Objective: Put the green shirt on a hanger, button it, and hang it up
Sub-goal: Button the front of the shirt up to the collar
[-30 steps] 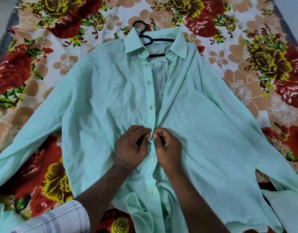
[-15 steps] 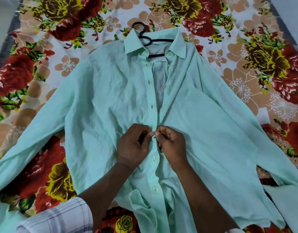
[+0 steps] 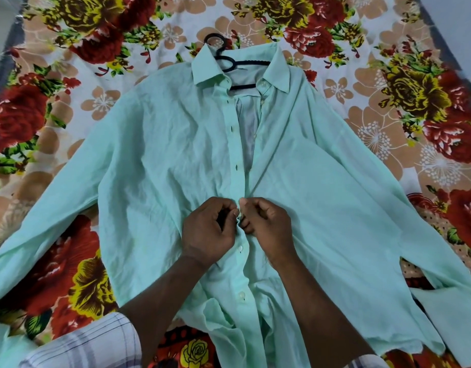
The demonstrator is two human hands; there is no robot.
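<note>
The shirt (image 3: pixel 322 208) is lying face up, spread out on a flowery sheet (image 3: pixel 104 102). Its collar (image 3: pixel 210 67) is at 12 o'clock and the hanger (image 3: pixel 245 61) is already inside, with the hook (image 3: pixel 215 41) poking out past the collar.

Both hands are busy dead centre. The left hand (image 3: pixel 208 229) pinches the buttonhole strip and the right hand (image 3: pixel 269 227) pinches the other edge right against it, fingers curled, tips almost touching. Looks like a mid-front button is going through. Two buttons (image 3: pixel 240 249) toward 6 o'clock look done, and the front gapes open from the hands up toward 12.

Handling-wise, I'd say the fabric is thin, light and floppy. There are wrinkles everywhere, so it won't hold a shape and the edges will probably drift apart if let go. Best grip is right at the front edges, close to each button, not out in the loose cloth. For lifting later, I'd grab the hook rather than the shirt. The sleeves (image 3: pixel 69 192) at 9 and 3 o'clock will just dangle.
</note>
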